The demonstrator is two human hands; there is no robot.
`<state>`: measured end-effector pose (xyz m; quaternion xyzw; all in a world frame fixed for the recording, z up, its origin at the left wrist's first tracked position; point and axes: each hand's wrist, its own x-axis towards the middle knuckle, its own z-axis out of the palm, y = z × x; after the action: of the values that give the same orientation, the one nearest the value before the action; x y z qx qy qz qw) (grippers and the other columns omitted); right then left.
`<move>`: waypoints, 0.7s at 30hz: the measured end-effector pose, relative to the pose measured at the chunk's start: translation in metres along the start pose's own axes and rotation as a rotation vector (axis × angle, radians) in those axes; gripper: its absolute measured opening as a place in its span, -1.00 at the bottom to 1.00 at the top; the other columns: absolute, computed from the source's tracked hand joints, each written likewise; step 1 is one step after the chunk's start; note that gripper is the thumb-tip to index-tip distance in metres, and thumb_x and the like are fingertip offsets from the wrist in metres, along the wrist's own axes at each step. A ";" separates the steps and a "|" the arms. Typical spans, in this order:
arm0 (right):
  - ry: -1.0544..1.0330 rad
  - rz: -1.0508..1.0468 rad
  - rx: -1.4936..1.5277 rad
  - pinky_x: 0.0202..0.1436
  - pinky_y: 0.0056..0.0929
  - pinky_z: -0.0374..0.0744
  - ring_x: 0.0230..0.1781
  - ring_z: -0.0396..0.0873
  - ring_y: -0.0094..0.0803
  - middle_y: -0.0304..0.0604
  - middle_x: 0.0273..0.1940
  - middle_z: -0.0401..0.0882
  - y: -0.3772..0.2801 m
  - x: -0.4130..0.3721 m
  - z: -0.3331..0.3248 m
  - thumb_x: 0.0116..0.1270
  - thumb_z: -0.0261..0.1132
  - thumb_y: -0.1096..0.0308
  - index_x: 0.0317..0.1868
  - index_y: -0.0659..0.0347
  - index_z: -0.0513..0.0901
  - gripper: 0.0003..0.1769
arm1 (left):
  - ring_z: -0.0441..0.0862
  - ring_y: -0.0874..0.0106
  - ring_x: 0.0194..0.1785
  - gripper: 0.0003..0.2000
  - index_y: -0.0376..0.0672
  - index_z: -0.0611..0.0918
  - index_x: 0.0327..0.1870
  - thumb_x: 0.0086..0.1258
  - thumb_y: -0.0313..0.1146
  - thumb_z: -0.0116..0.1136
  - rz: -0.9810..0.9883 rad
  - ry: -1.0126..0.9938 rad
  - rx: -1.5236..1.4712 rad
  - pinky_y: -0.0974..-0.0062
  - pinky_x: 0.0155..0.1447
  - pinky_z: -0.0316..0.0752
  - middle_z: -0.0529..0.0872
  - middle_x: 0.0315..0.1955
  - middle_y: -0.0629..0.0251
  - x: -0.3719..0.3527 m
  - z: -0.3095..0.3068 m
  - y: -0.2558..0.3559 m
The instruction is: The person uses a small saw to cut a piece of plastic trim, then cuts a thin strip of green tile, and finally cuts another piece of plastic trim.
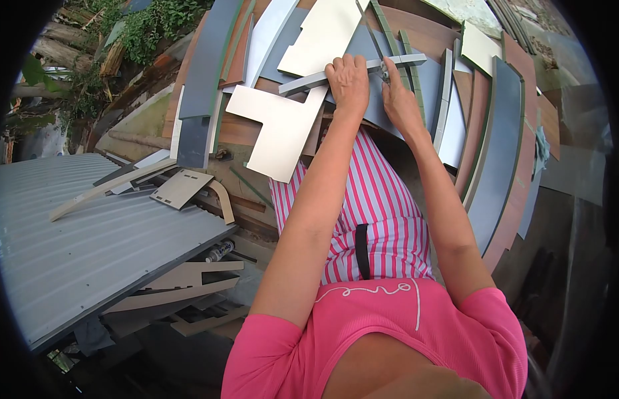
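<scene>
My left hand [349,81] is closed around a narrow grey strip [304,83] that lies crosswise over the pile of boards. Beside it on the right, my right hand [397,93] is closed at the same strip, with a small metal thing between thumb and fingers that is too small to make out. Under and around both hands are blue-grey panels and thin green-edged strips [416,83]. A cream board with a cut-out [273,126] rests just left of my left hand.
Long curved panels [499,156] line the right side. Corrugated metal sheeting [96,226] spreads at the left, with loose offcuts [181,188] on its edge and a bottle [220,251] below. Logs [63,46] and plants are at the upper left.
</scene>
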<state>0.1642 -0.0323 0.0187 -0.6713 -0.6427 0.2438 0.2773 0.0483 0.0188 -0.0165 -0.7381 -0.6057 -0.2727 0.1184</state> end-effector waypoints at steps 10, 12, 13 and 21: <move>-0.071 0.010 -0.082 -0.12 0.15 0.46 -0.21 0.58 0.32 0.38 -0.24 0.61 -0.004 0.006 -0.013 0.44 0.04 0.33 0.48 -0.06 0.10 -0.38 | 0.52 0.22 -0.13 -0.76 -0.09 0.54 -0.30 0.03 -0.36 0.34 0.029 -0.008 -0.019 0.23 -0.02 0.30 0.58 -0.31 0.24 -0.001 -0.003 -0.001; -0.108 0.000 -0.104 -0.08 0.14 0.46 -0.20 0.58 0.32 0.38 -0.23 0.61 -0.005 0.009 -0.016 0.44 0.03 0.32 0.48 -0.05 0.11 -0.38 | 0.52 0.22 -0.13 -0.77 -0.10 0.54 -0.30 0.04 -0.37 0.33 0.032 0.000 -0.023 0.23 -0.02 0.30 0.58 -0.31 0.24 0.001 -0.002 -0.002; -0.112 0.001 -0.105 -0.08 0.14 0.46 -0.20 0.58 0.32 0.38 -0.23 0.61 -0.006 0.012 -0.017 0.44 0.03 0.32 0.48 -0.05 0.11 -0.38 | 0.52 0.22 -0.13 -0.78 -0.10 0.54 -0.30 0.05 -0.38 0.32 0.036 0.004 -0.026 0.23 -0.03 0.30 0.58 -0.31 0.23 0.000 -0.002 -0.003; -0.080 -0.018 -0.063 -0.05 0.16 0.45 -0.20 0.59 0.30 0.36 -0.25 0.62 -0.002 0.017 -0.012 0.41 0.03 0.31 0.46 0.02 0.15 -0.38 | 0.52 0.21 -0.13 -0.83 -0.10 0.54 -0.29 0.10 -0.41 0.25 0.001 0.008 -0.011 0.22 -0.03 0.30 0.58 -0.32 0.23 0.003 0.000 -0.002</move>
<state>0.1718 -0.0161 0.0289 -0.6637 -0.6665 0.2474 0.2323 0.0468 0.0221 -0.0150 -0.7381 -0.6033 -0.2786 0.1168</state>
